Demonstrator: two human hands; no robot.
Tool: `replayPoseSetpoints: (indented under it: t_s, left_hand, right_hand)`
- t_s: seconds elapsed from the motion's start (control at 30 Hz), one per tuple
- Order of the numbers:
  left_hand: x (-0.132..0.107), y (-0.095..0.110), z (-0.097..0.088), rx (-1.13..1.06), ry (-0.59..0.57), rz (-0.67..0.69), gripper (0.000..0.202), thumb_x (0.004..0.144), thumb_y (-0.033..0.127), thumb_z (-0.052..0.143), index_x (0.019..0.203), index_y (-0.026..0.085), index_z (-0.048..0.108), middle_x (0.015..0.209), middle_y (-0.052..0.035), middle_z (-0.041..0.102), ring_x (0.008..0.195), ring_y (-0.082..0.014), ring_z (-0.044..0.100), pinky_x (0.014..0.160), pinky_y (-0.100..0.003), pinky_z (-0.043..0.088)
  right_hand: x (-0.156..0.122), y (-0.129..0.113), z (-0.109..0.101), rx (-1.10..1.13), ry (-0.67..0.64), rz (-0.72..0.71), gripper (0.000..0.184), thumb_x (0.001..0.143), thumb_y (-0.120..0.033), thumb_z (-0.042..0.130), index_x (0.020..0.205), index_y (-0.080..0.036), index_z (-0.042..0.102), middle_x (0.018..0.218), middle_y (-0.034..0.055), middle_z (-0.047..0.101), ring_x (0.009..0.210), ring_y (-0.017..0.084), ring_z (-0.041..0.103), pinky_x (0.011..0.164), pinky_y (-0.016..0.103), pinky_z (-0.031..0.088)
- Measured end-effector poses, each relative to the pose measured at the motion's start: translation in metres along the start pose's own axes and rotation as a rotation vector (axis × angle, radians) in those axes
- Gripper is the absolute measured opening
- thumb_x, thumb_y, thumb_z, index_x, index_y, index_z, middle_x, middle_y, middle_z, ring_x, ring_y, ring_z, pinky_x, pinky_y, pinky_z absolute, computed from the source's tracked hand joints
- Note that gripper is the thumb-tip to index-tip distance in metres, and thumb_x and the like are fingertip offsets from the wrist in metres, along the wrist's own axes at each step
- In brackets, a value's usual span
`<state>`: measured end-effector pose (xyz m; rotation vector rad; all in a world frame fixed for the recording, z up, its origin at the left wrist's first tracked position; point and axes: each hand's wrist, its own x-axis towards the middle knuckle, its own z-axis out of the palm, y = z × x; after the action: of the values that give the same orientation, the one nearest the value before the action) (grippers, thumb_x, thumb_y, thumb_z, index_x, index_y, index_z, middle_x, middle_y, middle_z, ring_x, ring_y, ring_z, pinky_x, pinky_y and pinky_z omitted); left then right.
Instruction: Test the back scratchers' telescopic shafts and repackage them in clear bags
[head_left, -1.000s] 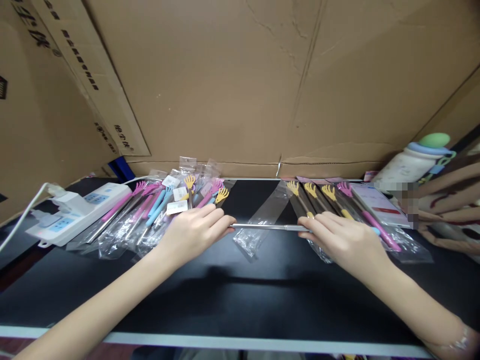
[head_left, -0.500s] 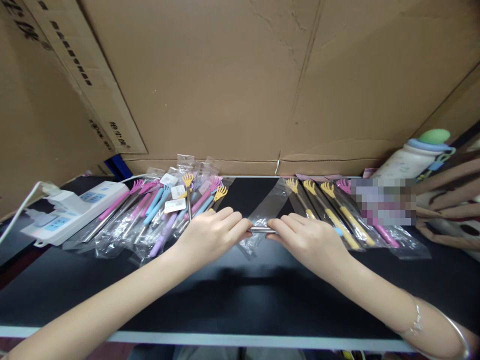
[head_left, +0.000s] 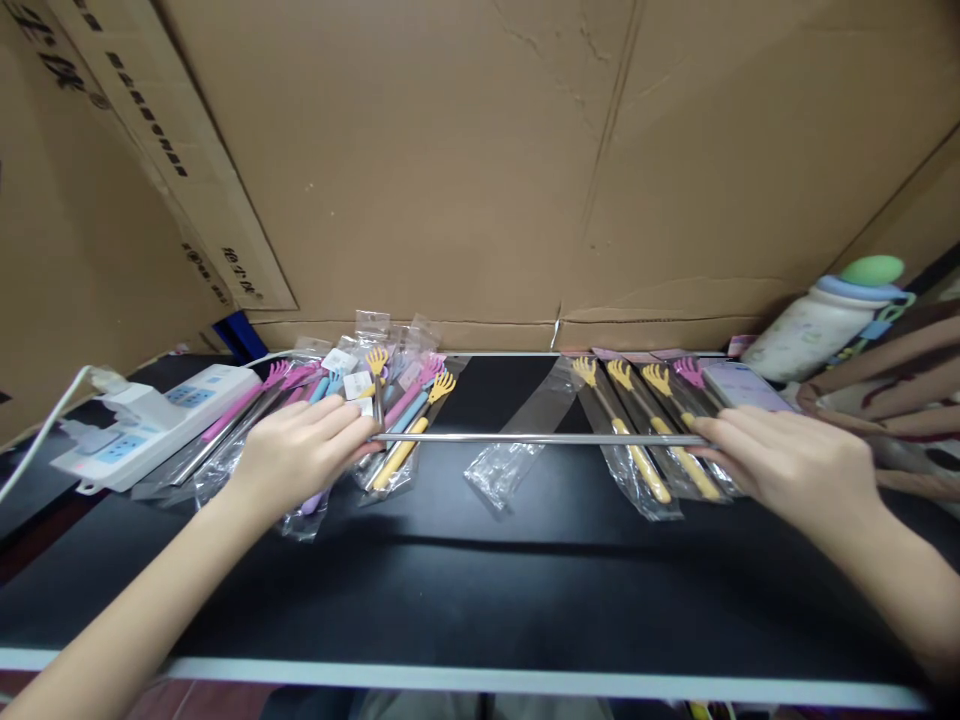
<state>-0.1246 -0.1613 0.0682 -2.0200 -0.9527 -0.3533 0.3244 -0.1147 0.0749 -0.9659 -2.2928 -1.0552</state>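
Note:
My left hand (head_left: 304, 450) and my right hand (head_left: 787, 470) are closed on the two ends of a telescopic back scratcher (head_left: 536, 439). Its thin metal shaft runs level between them above the table, drawn out long; both ends are hidden in my fingers. Below the shaft lies a clear plastic bag (head_left: 504, 472), looking flat. Beside my left hand is a pile of bagged back scratchers, including one with a yellow handle (head_left: 401, 455) and a pink claw (head_left: 276, 374). Near my right hand lies a row of bagged yellow back scratchers (head_left: 641, 468).
A white power strip (head_left: 214, 388) with plugs sits at the left. At the right are a phone (head_left: 742, 388), a white bottle (head_left: 814, 325) and a brown fabric item (head_left: 900, 375). Cardboard (head_left: 435, 180) walls the back of the black table (head_left: 480, 610).
My hands have moved far apart, left and right. The shaft between them has lengthened from a short piece to a long rod.

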Motion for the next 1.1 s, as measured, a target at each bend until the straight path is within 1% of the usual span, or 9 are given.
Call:
replayPoseSetpoints:
  t_s: [0.1,0.3,0.37,0.43,0.57,0.73,0.87,1.0,1.1]
  left_hand:
    - [-0.009,-0.013,-0.001,0.097,0.004,0.014,0.025,0.093,0.031,0.046,0.073,0.02,0.056,0.061,0.0011,0.053,0.061,-0.0144,0.048,0.055,-0.026,0.03]
    - [-0.028,-0.041,-0.004,0.232,-0.001,0.013,0.021,0.093,0.029,0.049,0.074,0.019,0.054,0.067,0.0023,0.06,0.067,-0.0143,0.051,0.067,-0.027,0.035]
    - [-0.039,-0.049,-0.003,0.252,-0.015,-0.024,0.02,0.094,0.025,0.047,0.076,0.019,0.054,0.072,0.0018,0.063,0.072,-0.0144,0.054,0.072,-0.029,0.034]
    - [-0.048,-0.053,-0.001,0.258,-0.038,-0.039,0.02,0.094,0.023,0.046,0.076,0.02,0.055,0.073,0.0027,0.065,0.073,-0.0138,0.056,0.076,-0.03,0.033]
    - [-0.057,-0.055,0.003,0.26,-0.052,-0.058,0.02,0.094,0.024,0.046,0.078,0.02,0.057,0.077,0.0029,0.068,0.074,-0.0132,0.058,0.079,-0.031,0.032]
    - [-0.062,-0.06,0.002,0.257,-0.03,-0.099,0.012,0.091,0.026,0.052,0.085,0.021,0.061,0.081,0.0008,0.069,0.077,-0.0151,0.059,0.079,-0.031,0.034]
    - [-0.07,-0.064,0.0,0.28,-0.023,-0.136,0.009,0.09,0.024,0.054,0.092,0.021,0.062,0.077,0.0,0.068,0.075,-0.0169,0.058,0.073,-0.03,0.035]
    - [-0.078,-0.065,-0.001,0.213,-0.004,-0.184,0.016,0.09,0.023,0.049,0.088,0.019,0.064,0.073,-0.0018,0.066,0.071,-0.0173,0.055,0.067,-0.028,0.037]
    - [-0.085,-0.06,-0.005,0.138,0.017,-0.244,0.018,0.09,0.024,0.047,0.086,0.023,0.065,0.07,-0.0015,0.064,0.067,-0.018,0.052,0.063,-0.027,0.039]
  right_hand:
    - [-0.019,0.025,0.004,-0.172,0.016,-0.108,0.035,0.092,-0.041,0.045,0.079,-0.017,0.066,0.07,0.0046,0.065,0.062,0.011,0.05,0.056,0.024,0.031]
    - [-0.059,0.081,0.013,-0.179,-0.218,0.07,0.057,0.091,-0.057,0.034,0.079,-0.015,0.071,0.073,0.0108,0.064,0.066,0.013,0.05,0.059,0.027,0.031]
    - [-0.071,0.098,0.016,-0.194,-0.239,0.067,0.065,0.089,-0.063,0.03,0.076,-0.014,0.07,0.07,0.0119,0.063,0.065,0.014,0.049,0.06,0.028,0.032]
    - [-0.077,0.106,0.016,-0.212,-0.232,0.032,0.064,0.091,-0.059,0.027,0.075,-0.013,0.069,0.07,0.0124,0.063,0.068,0.016,0.051,0.064,0.028,0.034]
    - [-0.073,0.098,0.012,-0.254,-0.178,-0.006,0.049,0.095,-0.044,0.032,0.075,-0.015,0.066,0.073,0.0115,0.065,0.072,0.017,0.054,0.069,0.029,0.036]
    - [-0.068,0.086,0.008,-0.295,-0.073,-0.011,0.028,0.092,-0.029,0.039,0.086,-0.016,0.063,0.075,0.008,0.066,0.071,0.017,0.055,0.069,0.029,0.036]
    - [-0.073,0.088,0.006,-0.298,-0.013,-0.014,0.03,0.091,-0.03,0.037,0.086,-0.014,0.061,0.073,0.009,0.063,0.067,0.018,0.054,0.066,0.029,0.038]
    - [-0.082,0.086,0.0,-0.238,-0.058,0.047,0.029,0.091,-0.032,0.036,0.088,-0.016,0.061,0.073,0.0084,0.063,0.069,0.02,0.056,0.067,0.031,0.04]
    - [-0.092,0.081,-0.006,-0.188,-0.098,0.052,0.021,0.089,-0.032,0.046,0.089,-0.019,0.063,0.074,0.0086,0.063,0.067,0.019,0.055,0.065,0.03,0.042]
